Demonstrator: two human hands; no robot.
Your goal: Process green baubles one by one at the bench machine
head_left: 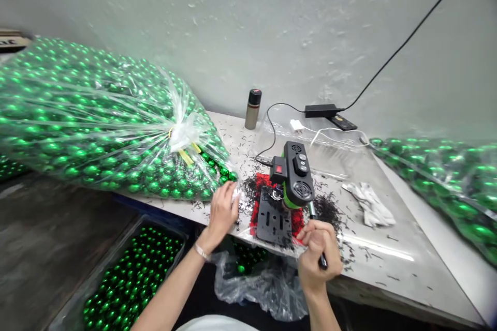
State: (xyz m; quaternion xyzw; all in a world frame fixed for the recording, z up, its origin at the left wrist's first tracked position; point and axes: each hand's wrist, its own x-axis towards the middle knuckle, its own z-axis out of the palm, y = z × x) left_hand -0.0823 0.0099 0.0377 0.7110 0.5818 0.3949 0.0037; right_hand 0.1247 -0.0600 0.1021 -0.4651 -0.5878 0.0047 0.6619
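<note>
My right hand (320,253) is wrapped round the black-ended lever handle (323,261) of a small machine. The machine's black head (298,173) has fan grilles and a red switch, and stands over a slotted black base plate (274,220). To the left, my left hand (223,209) rests at the table edge with fingers bent and close together. Its fingertips are beside loose shiny green balls (224,171) at the corner of a big clear plastic bag (97,129) full of them. Whatever lies under those fingers is hidden.
Black scraps (328,209) litter the table around a red mat (261,181). A spray can (253,108), power adapter (320,110) and white gloves (370,204) lie farther back and right. Below are a bin of green balls (134,274) and crumpled plastic (267,287). Another ball bag (446,181) is at right.
</note>
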